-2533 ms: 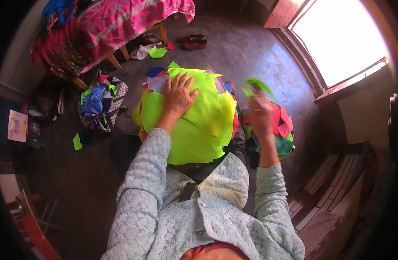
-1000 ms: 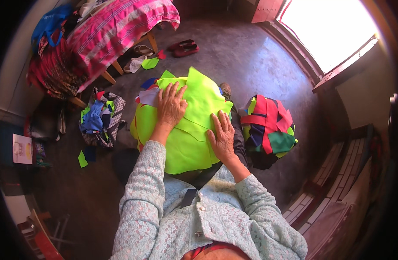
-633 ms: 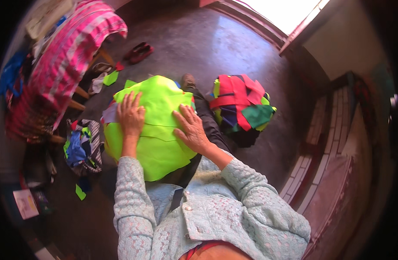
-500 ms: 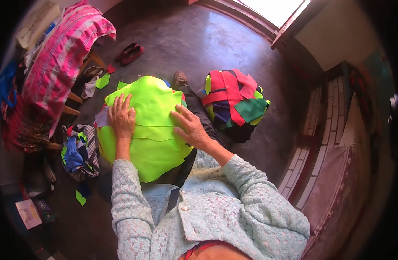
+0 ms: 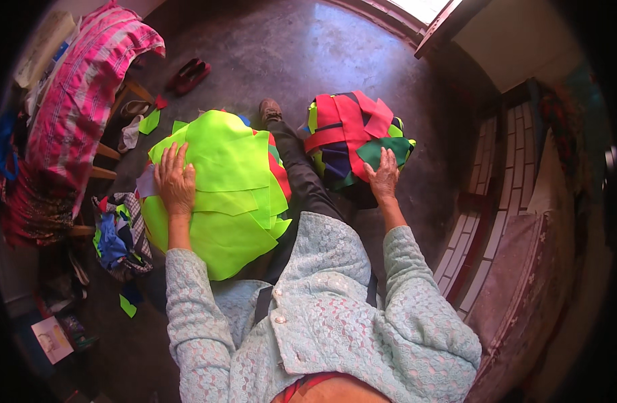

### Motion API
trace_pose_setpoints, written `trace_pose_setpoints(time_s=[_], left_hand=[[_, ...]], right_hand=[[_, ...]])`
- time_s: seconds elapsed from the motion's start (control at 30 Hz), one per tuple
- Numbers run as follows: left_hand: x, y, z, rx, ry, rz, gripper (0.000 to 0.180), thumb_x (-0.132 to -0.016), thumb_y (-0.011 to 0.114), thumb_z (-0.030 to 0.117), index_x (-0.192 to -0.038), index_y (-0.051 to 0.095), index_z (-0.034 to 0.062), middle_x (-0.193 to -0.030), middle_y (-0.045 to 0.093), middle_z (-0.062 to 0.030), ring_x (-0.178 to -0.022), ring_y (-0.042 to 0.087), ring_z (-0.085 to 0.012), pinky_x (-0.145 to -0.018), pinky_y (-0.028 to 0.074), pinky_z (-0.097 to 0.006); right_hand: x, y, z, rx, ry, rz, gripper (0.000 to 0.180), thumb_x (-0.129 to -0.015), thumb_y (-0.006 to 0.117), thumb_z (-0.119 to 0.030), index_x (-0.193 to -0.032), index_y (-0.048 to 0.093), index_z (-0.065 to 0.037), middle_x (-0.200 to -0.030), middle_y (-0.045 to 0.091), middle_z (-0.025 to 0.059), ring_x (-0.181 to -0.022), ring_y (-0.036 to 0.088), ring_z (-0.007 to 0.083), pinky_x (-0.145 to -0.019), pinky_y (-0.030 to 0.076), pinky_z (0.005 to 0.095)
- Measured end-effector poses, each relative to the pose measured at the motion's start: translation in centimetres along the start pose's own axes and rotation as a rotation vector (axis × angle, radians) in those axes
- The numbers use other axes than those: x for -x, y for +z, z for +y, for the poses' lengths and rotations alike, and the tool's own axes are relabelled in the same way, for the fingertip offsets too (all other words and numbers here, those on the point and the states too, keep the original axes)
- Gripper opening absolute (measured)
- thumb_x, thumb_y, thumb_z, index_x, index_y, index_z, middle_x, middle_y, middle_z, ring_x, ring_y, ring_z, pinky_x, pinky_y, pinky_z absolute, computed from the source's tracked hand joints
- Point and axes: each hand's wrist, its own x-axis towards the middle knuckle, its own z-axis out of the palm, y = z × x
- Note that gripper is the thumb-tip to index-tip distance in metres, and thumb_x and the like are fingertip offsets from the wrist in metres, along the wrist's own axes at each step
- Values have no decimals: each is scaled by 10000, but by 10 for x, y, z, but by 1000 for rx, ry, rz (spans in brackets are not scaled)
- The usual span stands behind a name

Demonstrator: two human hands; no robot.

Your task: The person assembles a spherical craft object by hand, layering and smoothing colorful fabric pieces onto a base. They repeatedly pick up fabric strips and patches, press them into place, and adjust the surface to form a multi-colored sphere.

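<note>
A wide heap of neon yellow-green fabric pieces [image 5: 231, 195] stands between my legs, with red and green edges peeking out on its right side. My left hand [image 5: 176, 178] lies flat on its upper left, fingers stretched out. Further right is a second, smaller heap of fabric pieces [image 5: 338, 138] in red, navy and yellow-green. On top of that heap is a dark green fabric piece [image 5: 369, 152]. My right hand [image 5: 383, 178] rests at its lower edge with the fingers apart; whether they grip the cloth is not visible, and nothing is lifted.
A pink checked cloth [image 5: 80, 107] covers furniture at the left. A checked bag [image 5: 142, 232] with blue scraps sits below it. Dark red shoes [image 5: 189, 75] lie on the floor [image 5: 268, 50]. My outstretched leg [image 5: 301, 168] separates the heaps. A brick-patterned panel [image 5: 486, 221] stands at right.
My right hand has left the yellow-green heap and moved right to the green piece on the smaller heap. My left hand stays on the yellow-green cloth. The view has shifted slightly.
</note>
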Motion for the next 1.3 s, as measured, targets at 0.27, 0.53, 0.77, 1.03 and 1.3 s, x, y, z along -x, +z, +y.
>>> trace_pose_setpoints(time_s=[0.27, 0.53, 0.77, 1.03, 1.3], left_hand=[[1, 0, -3, 7, -10, -12, 461, -883, 510, 253, -1338, 533, 181, -1419, 475, -47, -1348, 382, -239, -1124, 233, -453], [1, 3, -3, 32, -16, 14, 461, -881, 532, 264, -1330, 531, 163, -1400, 492, -47, -1335, 400, -234, -1114, 253, -460], [1, 3, -3, 139, -23, 94, 497, -861, 577, 279, -1317, 520, 88, -1373, 508, -107, -1299, 441, -268, -1091, 288, -450], [15, -48, 44, 444, -2, 298, 430, -851, 622, 238, -1222, 569, 27, -1266, 564, -163, -1230, 494, -336, -1066, 340, -438], [86, -67, 154, 1281, -71, -78, 902, -775, 774, 413, -1433, 321, -6, -1397, 428, -203, -1324, 403, -289, -1094, 310, -373]], right_hand=[[8, 27, 29, 48, -50, -10, 585, -819, 696, -277, -1312, 511, -22, -1367, 501, 190, -1253, 487, 329, -1044, 387, 404], [-14, -7, 30, -526, 505, 231, 253, -928, 574, -232, -1071, 682, -52, -973, 685, 209, -858, 664, 326, -759, 493, 409], [-28, -107, -33, -1989, 504, 63, 286, -982, 510, -237, -1149, 607, -26, -1157, 655, 110, -1017, 638, 267, -911, 493, 410], [5, -124, -138, -2140, 297, -475, 372, -992, 502, -291, -1240, 555, -19, -1209, 616, 97, -1114, 584, 213, -970, 457, 379], [88, -111, -227, -1259, -293, -596, 405, -1003, 487, -280, -1275, 527, 17, -1220, 555, 82, -1120, 505, 157, -949, 392, 289]])
